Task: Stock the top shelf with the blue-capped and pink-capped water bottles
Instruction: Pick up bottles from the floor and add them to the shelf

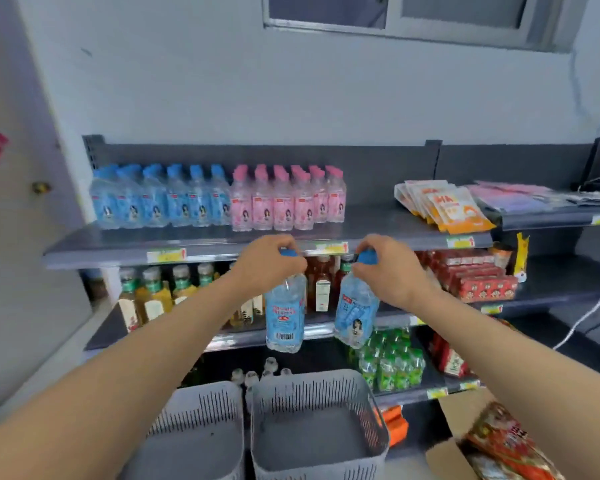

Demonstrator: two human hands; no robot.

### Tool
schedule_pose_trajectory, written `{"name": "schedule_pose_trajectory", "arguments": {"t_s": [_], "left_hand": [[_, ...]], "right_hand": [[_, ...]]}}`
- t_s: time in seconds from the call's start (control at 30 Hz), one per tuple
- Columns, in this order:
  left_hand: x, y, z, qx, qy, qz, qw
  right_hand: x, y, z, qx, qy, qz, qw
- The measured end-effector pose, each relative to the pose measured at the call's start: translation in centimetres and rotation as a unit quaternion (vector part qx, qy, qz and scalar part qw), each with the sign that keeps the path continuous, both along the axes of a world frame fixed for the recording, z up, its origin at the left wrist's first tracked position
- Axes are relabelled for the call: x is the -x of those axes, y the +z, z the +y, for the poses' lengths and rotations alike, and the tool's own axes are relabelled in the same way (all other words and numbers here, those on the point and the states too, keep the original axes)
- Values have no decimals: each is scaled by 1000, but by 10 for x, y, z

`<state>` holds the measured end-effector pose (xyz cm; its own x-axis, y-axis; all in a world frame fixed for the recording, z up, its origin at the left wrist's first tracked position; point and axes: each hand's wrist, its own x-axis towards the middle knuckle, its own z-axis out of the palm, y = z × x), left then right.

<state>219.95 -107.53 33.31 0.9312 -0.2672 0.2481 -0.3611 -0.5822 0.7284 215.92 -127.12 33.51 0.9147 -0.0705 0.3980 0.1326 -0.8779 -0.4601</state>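
Observation:
My left hand (269, 259) grips the blue cap of a water bottle (285, 313) that hangs upright just below the top shelf's front edge. My right hand (387, 268) holds a second blue-capped bottle (355, 311) by its cap, tilted slightly. On the top shelf (371, 225) a row of blue-capped bottles (160, 199) stands at the left, with pink-capped bottles (288, 199) right beside them. The shelf is bare between the pink bottles and the orange packets.
Orange snack packets (444, 206) and flat pink packs (520, 199) lie on the top shelf's right. Amber drink bottles (153, 296) and red boxes (478, 278) fill the middle shelf. Two grey slotted baskets (319, 393) stand below my arms. A cardboard box with snacks (499, 441) sits bottom right.

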Motion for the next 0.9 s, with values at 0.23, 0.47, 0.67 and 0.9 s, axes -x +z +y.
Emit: {"name": "schedule_pose_trajectory", "arguments": {"t_s": [0.23,0.47,0.67,0.9], "left_hand": [[-30,27,101,-22,36,-55,998],[-72,45,172,-49,80,-59,994],[-94,49,206,-79,123,-73,986],[-115,60,239,-95,196,-84,972]], "right_hand": [[-51,27,97,-3,69,-44,997],[-100,48,167,-1,115,-84,990],[-141,52,202,11,154,-92,984],[-190,60,233,30,219,-100,970]]}}
